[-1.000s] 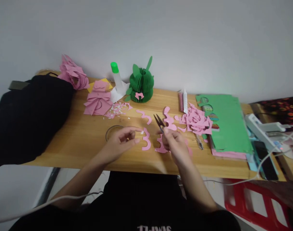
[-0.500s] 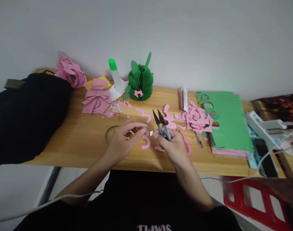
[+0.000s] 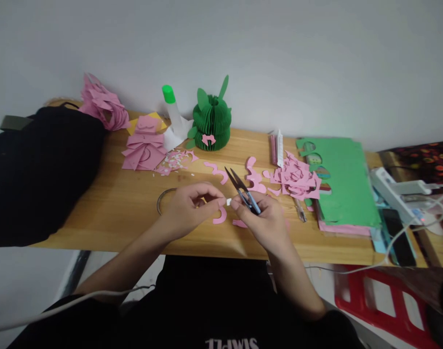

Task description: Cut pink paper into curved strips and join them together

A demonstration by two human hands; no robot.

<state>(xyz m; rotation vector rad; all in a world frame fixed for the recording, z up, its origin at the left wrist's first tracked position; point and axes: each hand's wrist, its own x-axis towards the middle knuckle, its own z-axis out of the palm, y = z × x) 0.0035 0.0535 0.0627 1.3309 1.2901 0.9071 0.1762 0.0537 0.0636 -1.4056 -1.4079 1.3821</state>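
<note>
My right hand (image 3: 267,215) is closed around a pair of thread snips (image 3: 244,188), whose dark blades point up and left and stand apart. Its thumb and finger also pinch a small white piece (image 3: 229,201). At the left edge of that piece, the thumb and forefinger of my left hand (image 3: 192,208) are pressed together; whether they grip it is hard to tell. Below the fingertips lies a curved pink paper cutout (image 3: 219,216). More pink cutouts (image 3: 255,177) lie beyond the snips, and another wavy pink strip (image 3: 217,172) rests further left.
A green honeycomb paper figure (image 3: 212,123) stands at the back beside a glue bottle (image 3: 173,114). Pink scraps (image 3: 297,178) and green sheets (image 3: 352,184) lie on the right, near a power strip (image 3: 396,194). A black bag (image 3: 43,179) covers the left end. A metal ring (image 3: 159,201) lies by my left hand.
My left fingertips have come together and moved right, up to the small white piece. The snips have tilted a little further left in my right hand.
</note>
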